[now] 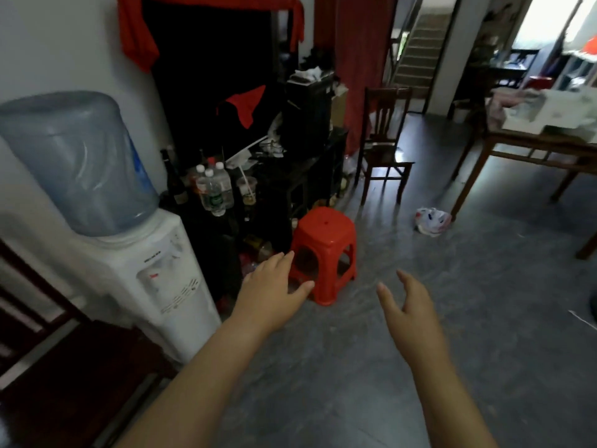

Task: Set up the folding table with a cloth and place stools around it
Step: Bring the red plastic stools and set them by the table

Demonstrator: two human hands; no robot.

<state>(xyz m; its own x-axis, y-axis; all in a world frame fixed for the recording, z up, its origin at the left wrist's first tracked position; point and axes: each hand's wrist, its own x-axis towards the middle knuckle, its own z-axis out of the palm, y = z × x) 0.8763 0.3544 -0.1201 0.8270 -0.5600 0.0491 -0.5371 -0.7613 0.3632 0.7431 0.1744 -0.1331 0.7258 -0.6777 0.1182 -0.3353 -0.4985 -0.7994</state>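
Red stool stood on the floor at frame centre, untouched. Left hand and right hand reached toward it, fingers spread, empty. No folding table or cloth visible; stool placement judged pending.

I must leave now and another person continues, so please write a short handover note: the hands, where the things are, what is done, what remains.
Left hand: open, holds nothing, reaching toward the red stool.
Right hand: open, holds nothing, also stretched forward.
Red stool: upright on the floor, beside the dark cabinet, not yet gripped.
Folding table and cloth: I cannot identify them in this view.
Done: cannot tell from here.
Left: pick up the stool, then probably carry it to the table.
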